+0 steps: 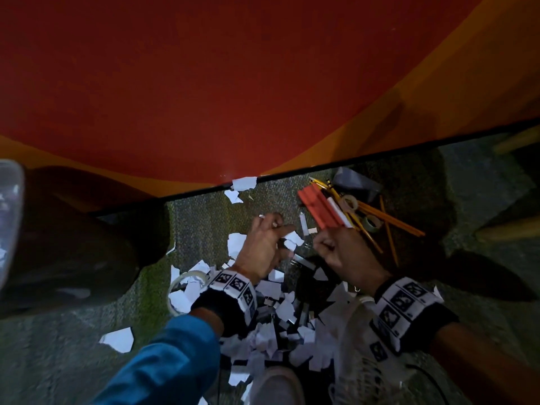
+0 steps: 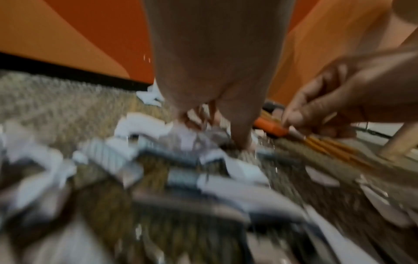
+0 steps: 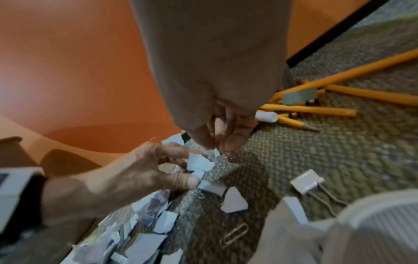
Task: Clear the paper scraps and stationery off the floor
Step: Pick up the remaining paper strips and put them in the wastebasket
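Torn white paper scraps (image 1: pixel 271 337) lie heaped on the carpet below my hands. My left hand (image 1: pixel 287 242) hovers over the heap's far end and pinches a couple of scraps (image 3: pixel 199 163) between thumb and fingers. Just to its right, my right hand (image 1: pixel 324 247) is curled, its fingertips (image 3: pixel 234 142) pinched on a small white scrap (image 3: pixel 216 153). Beyond it lie red markers (image 1: pixel 318 209), yellow pencils (image 1: pixel 388 220) and two tape rolls (image 1: pixel 350 203). Another tape roll (image 1: pixel 187 290) lies left of the heap. Binder clips (image 3: pixel 307 182) and a paper clip (image 3: pixel 235 235) sit on the carpet.
An orange and red wall with a black baseboard (image 1: pixel 321 166) runs just behind the clutter. A dark bulky object (image 1: pixel 73 244) stands at the left. Wooden chair legs (image 1: pixel 508 229) are at the right. A white mesh bag (image 1: pixel 359 346) and my shoe (image 1: pixel 277 384) are near me.
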{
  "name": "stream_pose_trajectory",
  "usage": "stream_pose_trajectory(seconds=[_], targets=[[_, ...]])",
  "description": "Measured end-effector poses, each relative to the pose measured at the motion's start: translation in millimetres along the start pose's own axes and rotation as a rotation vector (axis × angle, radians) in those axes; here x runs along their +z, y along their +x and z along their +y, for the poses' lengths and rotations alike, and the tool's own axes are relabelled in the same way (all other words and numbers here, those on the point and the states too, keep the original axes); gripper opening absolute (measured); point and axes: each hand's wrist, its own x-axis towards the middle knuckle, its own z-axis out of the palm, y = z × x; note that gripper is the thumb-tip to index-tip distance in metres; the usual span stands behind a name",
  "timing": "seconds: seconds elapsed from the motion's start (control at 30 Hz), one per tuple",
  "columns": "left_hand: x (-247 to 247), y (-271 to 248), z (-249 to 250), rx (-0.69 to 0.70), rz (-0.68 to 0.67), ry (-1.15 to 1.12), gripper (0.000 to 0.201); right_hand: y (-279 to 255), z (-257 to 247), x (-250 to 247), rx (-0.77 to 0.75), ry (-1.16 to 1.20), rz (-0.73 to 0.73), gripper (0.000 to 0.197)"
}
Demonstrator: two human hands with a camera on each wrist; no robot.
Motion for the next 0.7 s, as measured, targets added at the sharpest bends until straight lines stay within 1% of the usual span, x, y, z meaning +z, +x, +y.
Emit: stream_pose_trajectory(seconds=[0.1,0.17,0.23,0.3,0.33,0.37,0.43,0.47,0.53,0.57,0.63,0.7], targets=[[11.7,-0.7,0.2,0.065,0.145,-0.072,0.035,-0.4,3.0,-0.9,0.008,0.022,-0.004,0.01],[17.7,0.2,1.0,0.076,0.172,-0.124,0.02,-5.1,3.5,-4.4,0.032,0.024,0.007,0.011],[20.5,-0.5,4.5,0.097,0.181,-0.165,0.014,-12.6,6.6,-7.7,0.046,0.022,-0.003,0.011],[20.9,-2.4,7.7,0.098,0.209,-0.219,0.014,-22.8,8.5,-9.8,0.053,0.022,-0.084,0.004],[21.5,-3.4,7.5,0.071,0.224,-0.272,0.015,-27.2,9.3,-9.8,0.05,-0.006,-0.145,0.008],[20.5,-4.5,7.1,0.02,0.24,-0.361,0.015,-30.5,10.5,-8.2,0.047,-0.064,-0.217,0.017],[15.2,-9.3,1.7,-0.132,0.31,-0.578,0.008,-34.2,12.6,0.8,0.052,-0.161,-0.317,0.033],[9.4,-13.4,-0.5,-0.222,0.356,-0.662,0.01,-34.9,13.7,7.3,0.047,-0.191,-0.323,0.035],[-3.3,-23.2,-6.1,-0.358,0.431,-0.816,0.012,-35.5,15.3,19.5,0.038,-0.228,-0.263,0.029],[-10.0,-28.4,-11.7,-0.396,0.457,-0.85,0.011,-35.5,16.3,24.0,0.036,-0.219,-0.217,0.023],[-18.2,-37.3,-24.8,-0.404,0.482,-0.827,0.015,-34.9,18.4,28.4,0.028,-0.174,-0.15,0.01],[-20.8,-44.6,-37.3,-0.368,0.446,-0.714,0.01,-33.7,19.4,29.1,0.032,-0.141,-0.151,0.011]])
